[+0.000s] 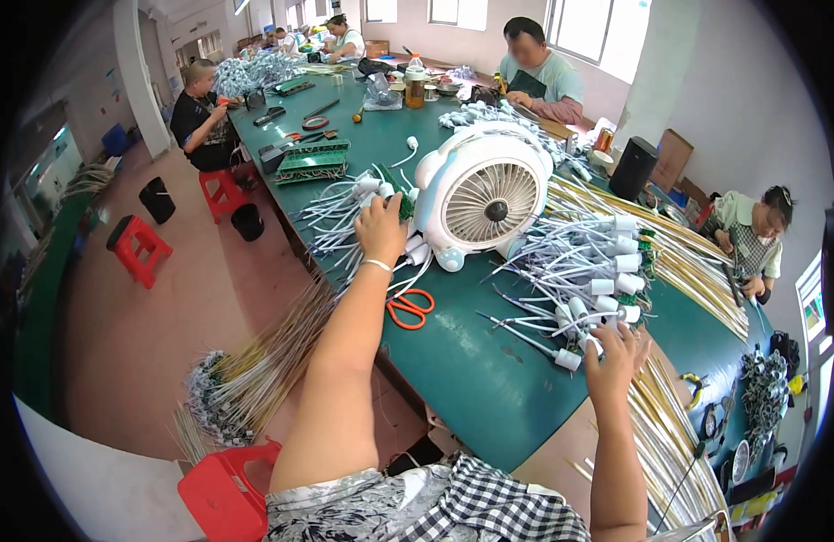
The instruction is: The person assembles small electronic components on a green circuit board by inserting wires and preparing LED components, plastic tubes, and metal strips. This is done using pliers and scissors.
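Observation:
My left hand (381, 228) reaches to the pile left of the fan, its fingers bent down among white wired caps (369, 184) and beside a green circuit board (406, 206). What its fingertips grip is hidden. On the right, a larger heap of white cylindrical caps (627, 263) with pale wires lies on the green table (471, 361). My right hand (616, 361) is at this heap's near edge, fingers curled around a white cap (591, 345). Between the heaps stands a white fan (489, 194) with a round grille. Orange-handled scissors (411, 309) lie in front of it.
Bundles of long yellowish wires (670, 434) lie at right, with more (272, 370) hanging off the left edge. Green boards (313, 161) and a bottle (415, 83) stand farther back. Several people sit around the table. Red stools (139, 248) and black bins (247, 221) stand on the floor.

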Motion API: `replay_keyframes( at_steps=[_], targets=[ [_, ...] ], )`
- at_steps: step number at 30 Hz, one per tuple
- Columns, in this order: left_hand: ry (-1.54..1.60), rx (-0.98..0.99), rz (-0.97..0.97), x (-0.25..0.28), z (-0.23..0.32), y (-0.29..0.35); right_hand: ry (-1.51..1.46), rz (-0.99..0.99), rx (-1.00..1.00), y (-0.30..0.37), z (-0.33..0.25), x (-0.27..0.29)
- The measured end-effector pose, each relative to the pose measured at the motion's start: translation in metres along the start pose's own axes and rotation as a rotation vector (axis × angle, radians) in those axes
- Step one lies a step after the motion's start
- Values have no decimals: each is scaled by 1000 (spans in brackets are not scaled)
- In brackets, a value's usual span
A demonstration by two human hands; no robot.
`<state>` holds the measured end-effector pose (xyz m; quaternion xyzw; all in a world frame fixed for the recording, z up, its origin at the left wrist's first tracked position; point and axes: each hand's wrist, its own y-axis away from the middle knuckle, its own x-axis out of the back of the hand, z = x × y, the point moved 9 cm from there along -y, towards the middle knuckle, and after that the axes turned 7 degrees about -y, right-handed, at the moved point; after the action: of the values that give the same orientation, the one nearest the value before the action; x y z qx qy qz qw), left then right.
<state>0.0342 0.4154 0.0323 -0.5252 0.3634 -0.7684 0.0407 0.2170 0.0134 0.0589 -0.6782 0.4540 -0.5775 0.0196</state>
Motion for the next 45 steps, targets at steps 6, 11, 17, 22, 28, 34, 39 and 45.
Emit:
replay_keyframes(
  at_steps=[6,11,17,22,28,34,39,45],
  targets=[
    [518,354,423,48,-115,-18,-182,-128,139,26,-52,-1],
    [1192,314,568,137,-123,40,-817,-522,-128,45,-80,-30],
    [875,-126,483,216,-4,208,-1772,-907,-490,69,-171,-43],
    [780,-736,158,216,117,302,-1797,-919,-662,112,-136,-30],
    [963,-1194,-440,221,175,335,-1752,-657,-900,157,-17,-1],
    [927,-760,221,311,147,213,-855,-493,102,107,-95,132],
    [974,-558,-16,268,117,193,-652,-327,248,123,-105,126],
    [427,-747,367,340,102,183,-826,-276,292,116,-131,127]
  ],
)
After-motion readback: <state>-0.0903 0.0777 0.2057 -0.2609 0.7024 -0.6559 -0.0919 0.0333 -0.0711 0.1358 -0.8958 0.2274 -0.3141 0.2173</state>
